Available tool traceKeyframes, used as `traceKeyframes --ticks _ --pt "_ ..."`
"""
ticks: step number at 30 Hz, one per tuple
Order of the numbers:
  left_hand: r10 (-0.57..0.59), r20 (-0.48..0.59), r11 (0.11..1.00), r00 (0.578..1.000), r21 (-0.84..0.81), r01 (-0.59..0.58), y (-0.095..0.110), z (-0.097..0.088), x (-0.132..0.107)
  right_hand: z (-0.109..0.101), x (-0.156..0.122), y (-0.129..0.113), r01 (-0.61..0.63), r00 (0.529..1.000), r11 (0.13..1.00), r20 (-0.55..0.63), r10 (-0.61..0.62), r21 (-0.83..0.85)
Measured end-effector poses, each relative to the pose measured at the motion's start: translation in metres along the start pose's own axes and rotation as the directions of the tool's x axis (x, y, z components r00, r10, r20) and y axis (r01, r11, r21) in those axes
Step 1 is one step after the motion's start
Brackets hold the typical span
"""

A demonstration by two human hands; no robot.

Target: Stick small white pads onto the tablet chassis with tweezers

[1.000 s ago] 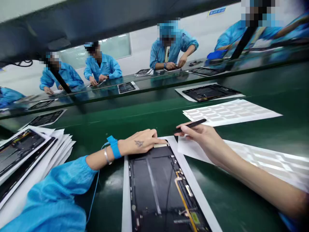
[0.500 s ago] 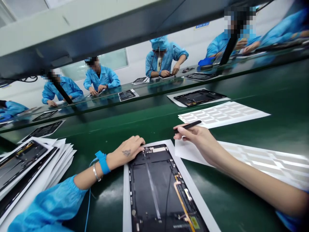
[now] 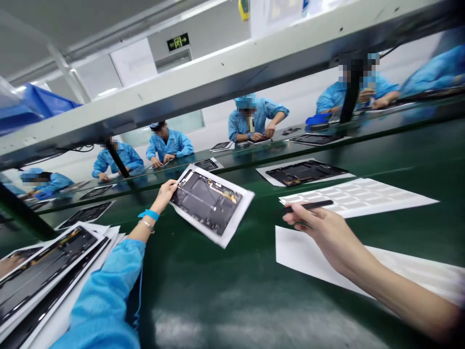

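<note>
My left hand is stretched forward and grips the near-left corner of an opened tablet back housing, which rests on a white sheet and is lifted and tilted above the green belt. A blue wrist strap circles that wrist. My right hand hovers to the right, fingers closed round a black stylus-like tool that points right. Under that hand lies a white sheet on the belt.
A stack of tablet housings on white sheets lies at the near left. A white sheet of sticker labels and another housing lie farther right. Several people in blue coats work across the line under an overhead rail.
My left hand has picked the tablet housing up from in front of me and carried it forward and left, off the belt. The view has tipped upward. My right hand keeps the tool.
</note>
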State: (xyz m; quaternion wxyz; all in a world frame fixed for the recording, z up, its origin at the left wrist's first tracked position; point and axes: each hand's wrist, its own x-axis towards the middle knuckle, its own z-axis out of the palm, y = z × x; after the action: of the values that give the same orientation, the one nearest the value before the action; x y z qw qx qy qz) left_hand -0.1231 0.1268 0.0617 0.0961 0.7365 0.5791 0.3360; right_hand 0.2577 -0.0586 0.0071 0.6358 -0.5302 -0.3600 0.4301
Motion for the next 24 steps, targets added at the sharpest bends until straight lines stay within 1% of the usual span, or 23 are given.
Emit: traceKeyframes --ticks 2,4,7,9,11,12,13,14,15,16,17,18,19,20,21,22,24 --pt "-0.104 -0.120 0.992 0.987 0.060 0.112 -0.015 -0.001 0.012 0.000 0.001 0.002 -0.004 1.000 1.000 -0.002 0.004 -0.018" --pt "-0.181 -0.206 0.972 0.962 0.114 0.207 -0.026 -0.001 0.018 -0.001 0.004 0.003 -0.003 1.000 0.999 -0.002 0.003 -0.035" --pt "-0.231 -0.272 0.939 0.934 0.190 0.287 -0.034 -0.003 0.018 -0.002 0.006 0.006 -0.005 1.000 0.998 0.002 0.005 -0.062" --pt "-0.222 -0.277 0.926 0.935 0.239 0.291 -0.032 -0.001 0.012 -0.003 0.005 0.007 0.016 1.000 0.995 -0.004 -0.016 -0.101" --pt "-0.172 -0.221 0.932 0.960 0.279 0.231 -0.025 0.011 -0.002 -0.004 0.002 0.010 0.102 0.995 0.975 0.020 -0.100 -0.195" --pt "-0.130 -0.158 0.942 0.979 0.289 0.172 -0.020 0.021 -0.013 -0.004 0.000 0.012 0.174 0.985 0.955 0.058 -0.165 -0.241" --pt "-0.076 -0.073 0.954 0.994 0.285 0.093 -0.013 0.033 -0.025 -0.003 -0.002 0.014 0.252 0.967 0.929 0.113 -0.229 -0.272" --pt "-0.013 0.027 0.964 1.000 0.264 0.005 -0.005 0.046 -0.039 -0.002 -0.002 0.016 0.329 0.941 0.900 0.178 -0.288 -0.284" --pt "0.056 0.130 0.971 0.990 0.225 -0.085 0.003 0.060 -0.053 0.001 0.001 0.017 0.400 0.909 0.871 0.247 -0.337 -0.285" --pt "0.128 0.224 0.970 0.966 0.175 -0.169 0.011 0.072 -0.068 0.003 0.007 0.018 0.455 0.877 0.839 0.312 -0.365 -0.299" --pt "0.189 0.298 0.964 0.936 0.124 -0.234 0.019 0.082 -0.081 0.006 0.017 0.018 0.514 0.844 0.784 0.367 -0.391 -0.349" --pt "0.246 0.360 0.952 0.900 0.083 -0.293 0.025 0.090 -0.092 0.009 0.031 0.017 0.565 0.817 0.690 0.419 -0.396 -0.451" --pt "0.283 0.409 0.940 0.867 0.064 -0.336 0.031 0.095 -0.099 0.012 0.048 0.014 0.582 0.813 0.553 0.445 -0.376 -0.596" --pt "0.299 0.441 0.931 0.846 0.058 -0.360 0.035 0.097 -0.104 0.014 0.069 0.010 0.544 0.836 0.400 0.430 -0.342 -0.738" --pt "0.303 0.461 0.926 0.834 0.063 -0.371 0.038 0.098 -0.107 0.017 0.091 0.006 0.498 0.857 0.331 0.398 -0.327 -0.801" --pt "0.298 0.471 0.925 0.830 0.071 -0.373 0.040 0.097 -0.107 0.020 0.113 0.002 0.458 0.874 0.282 0.369 -0.317 -0.843" --pt "0.293 0.468 0.928 0.834 0.071 -0.367 0.041 0.095 -0.106 0.028 0.156 -0.005 0.380 0.905 0.190 0.320 -0.281 -0.905"
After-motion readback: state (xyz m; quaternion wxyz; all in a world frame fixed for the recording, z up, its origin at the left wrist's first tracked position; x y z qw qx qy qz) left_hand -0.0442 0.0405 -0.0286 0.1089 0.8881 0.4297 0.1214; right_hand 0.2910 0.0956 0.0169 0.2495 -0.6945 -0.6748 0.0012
